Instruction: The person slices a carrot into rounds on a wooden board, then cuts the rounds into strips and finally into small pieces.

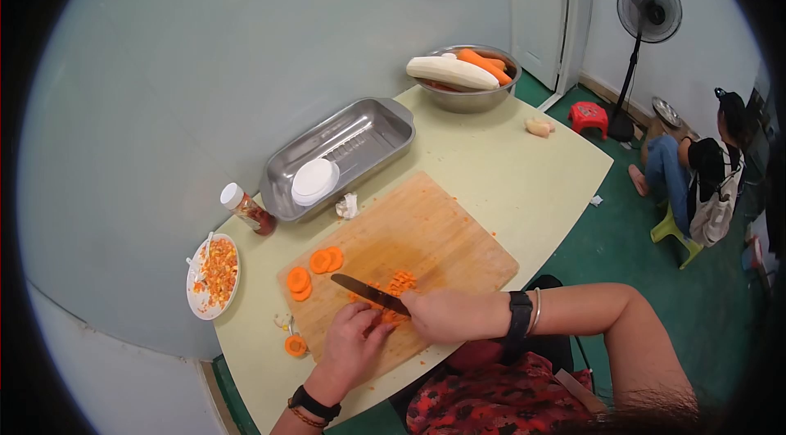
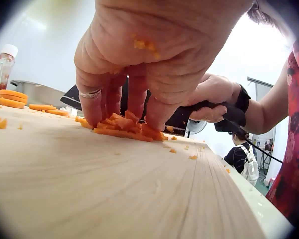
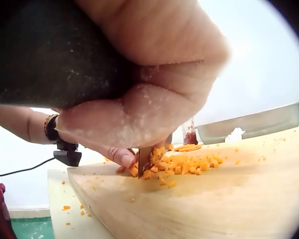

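My right hand [image 1: 458, 316] grips the handle of a dark-bladed kitchen knife [image 1: 358, 288], whose blade crosses the wooden cutting board [image 1: 426, 226]. Beside the blade, my left hand [image 1: 350, 346] has its fingertips and thumb bent down around a small stack of cut carrot [image 2: 122, 128] on the board. In the right wrist view the blade stands edge-down right at the left fingertips. Diced carrot [image 3: 189, 165] lies in a loose heap along the far side of the blade. Round carrot slices [image 1: 300, 281] rest near the board's left edge.
Behind the board stands a metal tray [image 1: 368, 136] holding a white round container [image 1: 315, 179]. Left are a lidded jar [image 1: 250, 212] and a plate [image 1: 192, 301] of diced food. A metal bowl [image 1: 467, 101] holds peeled vegetables at the back. A person [image 1: 708, 165] sits beyond the table.
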A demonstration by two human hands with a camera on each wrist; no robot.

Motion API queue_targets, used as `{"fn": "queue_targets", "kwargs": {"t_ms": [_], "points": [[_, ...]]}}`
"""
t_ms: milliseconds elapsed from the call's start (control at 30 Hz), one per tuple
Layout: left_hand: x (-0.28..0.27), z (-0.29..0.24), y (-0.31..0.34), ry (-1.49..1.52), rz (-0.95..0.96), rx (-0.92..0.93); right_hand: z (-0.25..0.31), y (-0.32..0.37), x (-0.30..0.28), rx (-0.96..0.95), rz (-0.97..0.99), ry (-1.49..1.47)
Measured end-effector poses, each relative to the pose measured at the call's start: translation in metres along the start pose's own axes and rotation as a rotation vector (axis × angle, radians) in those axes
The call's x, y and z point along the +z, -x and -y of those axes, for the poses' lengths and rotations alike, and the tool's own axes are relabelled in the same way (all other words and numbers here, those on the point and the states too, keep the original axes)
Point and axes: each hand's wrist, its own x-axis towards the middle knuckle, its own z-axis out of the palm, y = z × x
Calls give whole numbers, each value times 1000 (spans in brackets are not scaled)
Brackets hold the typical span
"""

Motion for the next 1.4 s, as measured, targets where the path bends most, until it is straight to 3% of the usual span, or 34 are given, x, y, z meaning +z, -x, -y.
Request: {"fn": "queue_targets", "kwargs": {"t_ms": [267,367,467,667,1067,1400], "points": [[-2,-1,1,72,15,-49,4,1,-16,-3,-66,15],[-6,-3,-2,27,7,20,3,2,-14,-5,-32,22],[-8,-10,-5,86,-1,-60,0,1,-7,-18,-41,42],[-1,0,-7,-24,31,67,-2,-1,-1,-25,-58,10],[-1,0,-8,-106,76,55,-2,-12,-1,45,57,28],[-1,-3,-11,-106,58,107,-4,-16,5,26,-9,17]]}}
